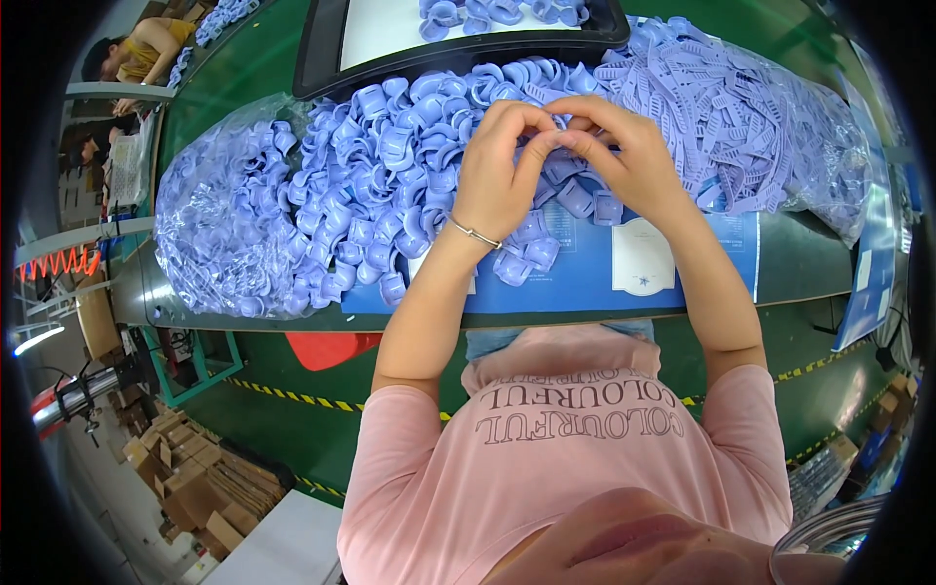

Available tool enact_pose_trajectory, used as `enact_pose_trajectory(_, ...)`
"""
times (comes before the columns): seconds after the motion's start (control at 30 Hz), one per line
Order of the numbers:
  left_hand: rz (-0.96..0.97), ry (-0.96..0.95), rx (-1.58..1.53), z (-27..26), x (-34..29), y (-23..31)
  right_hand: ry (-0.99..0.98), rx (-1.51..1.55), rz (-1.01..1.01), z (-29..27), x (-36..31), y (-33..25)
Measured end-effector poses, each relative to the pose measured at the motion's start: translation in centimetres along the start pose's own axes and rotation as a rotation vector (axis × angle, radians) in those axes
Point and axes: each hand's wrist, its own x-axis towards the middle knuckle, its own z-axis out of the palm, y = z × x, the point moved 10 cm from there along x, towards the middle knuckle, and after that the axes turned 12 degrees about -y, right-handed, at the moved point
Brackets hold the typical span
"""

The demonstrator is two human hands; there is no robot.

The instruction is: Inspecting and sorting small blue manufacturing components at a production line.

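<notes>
Over the middle of the table, my left hand [500, 168] and my right hand [629, 154] meet at the fingertips. Both are closed in a pinch; a bit of blue shows between them, but its shape is hidden by my fingers. Beneath and to the left spreads a heap of curved periwinkle-blue plastic pieces [361, 166], a few lying loose near the front edge. On the right, beside my right hand, is a pile of flat lilac slotted plastic straps [721, 117]. Several finished-looking curved pieces [473, 18] lie on the white bottom of a black tray [478, 56].
A clear plastic bag [224, 224] of curved pieces sits at the left, another bag [829, 136] at the right end. A blue printed sheet [585, 283] lies under the heap. A red stool [331, 349] stands below the table. Another person [151, 49] works at far left.
</notes>
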Motion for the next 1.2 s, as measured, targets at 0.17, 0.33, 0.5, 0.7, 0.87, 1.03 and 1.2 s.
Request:
enact_pose_trajectory(0.17,-0.069,0.116,-0.066,-1.2,-0.4,-0.8,-0.094,0.103,0.15,0.8,0.1,1.1)
enact_pose_trajectory(0.33,0.208,0.092,0.295,-0.3,-0.2,2.7,-0.063,0.034,0.029,0.7,-0.1,0.4)
enact_pose_trajectory(0.5,0.021,0.242,-0.01,-2.1,-0.5,0.8,0.073,-0.054,-0.112,-1.0,-0.5,-1.7)
enact_pose_trajectory(0.7,0.007,0.158,-0.172,-1.2,-0.7,-0.1,0.038,-0.127,-0.156,-1.0,-0.5,-2.4)
enact_pose_trajectory(0.87,-0.139,-0.023,-0.222,0.2,-0.4,-1.4,0.057,-0.344,-0.269,-0.8,-0.8,-2.9)
enact_pose_trajectory(1.03,-0.09,-0.071,-0.285,0.1,-0.2,-0.9,0.052,-0.311,-0.276,-1.0,-1.1,-3.0)
enact_pose_trajectory(1.2,-0.051,-0.102,-0.304,0.1,-0.2,-0.5,0.181,-0.334,-0.39,-1.7,-1.2,-4.7)
